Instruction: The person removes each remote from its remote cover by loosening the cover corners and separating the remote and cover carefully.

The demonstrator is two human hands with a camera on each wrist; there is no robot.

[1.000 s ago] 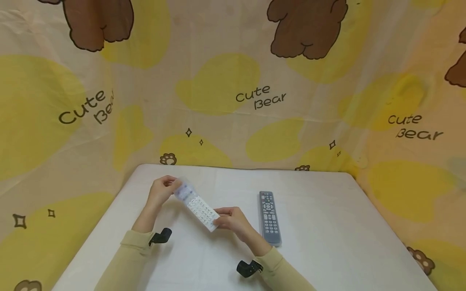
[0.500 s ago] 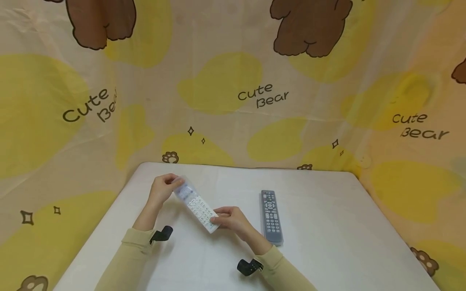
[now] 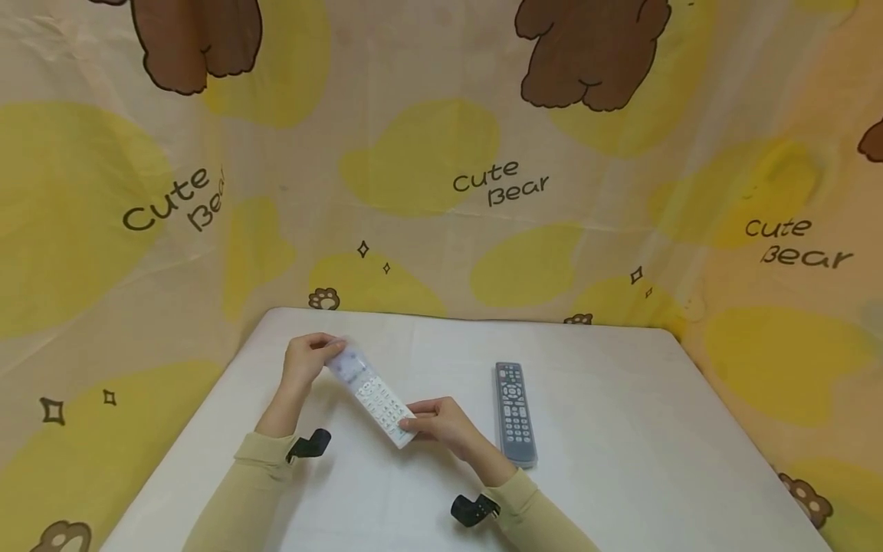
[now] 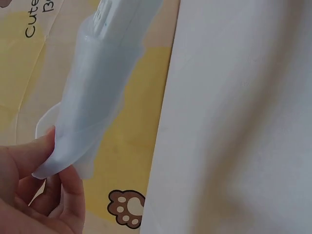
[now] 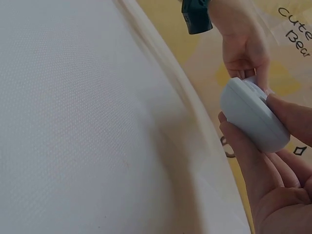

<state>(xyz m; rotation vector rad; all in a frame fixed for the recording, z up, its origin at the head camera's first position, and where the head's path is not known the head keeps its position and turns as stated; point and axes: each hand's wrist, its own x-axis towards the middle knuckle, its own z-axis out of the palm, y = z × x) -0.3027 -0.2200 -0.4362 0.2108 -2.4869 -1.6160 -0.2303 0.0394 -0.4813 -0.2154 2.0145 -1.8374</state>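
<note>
A white remote control [image 3: 383, 405] is held slantwise above the table, its far part inside a translucent plastic sleeve [image 3: 350, 365]. My left hand [image 3: 302, 368] pinches the loose far end of that sleeve between thumb and fingers. At the near end, my right hand [image 3: 447, 426] grips the remote, thumb on the button face and fingers beneath. In the left wrist view the sleeve [image 4: 95, 92] reaches well past the remote [image 4: 117, 22], and its end flares open at my fingers. The right wrist view shows the rounded bare end of the remote [image 5: 251, 119].
A grey remote control [image 3: 514, 414], seemingly in a clear cover, lies on the white table [image 3: 607, 429] just right of my right forearm. A yellow bear-print cloth [image 3: 414, 261] hangs behind the table. Black wrist cameras [image 3: 473, 510] stick out from both sleeves.
The remote's near end and my right hand have sunk slightly toward me. Both holds stay the same, and the head view has shifted a little.
</note>
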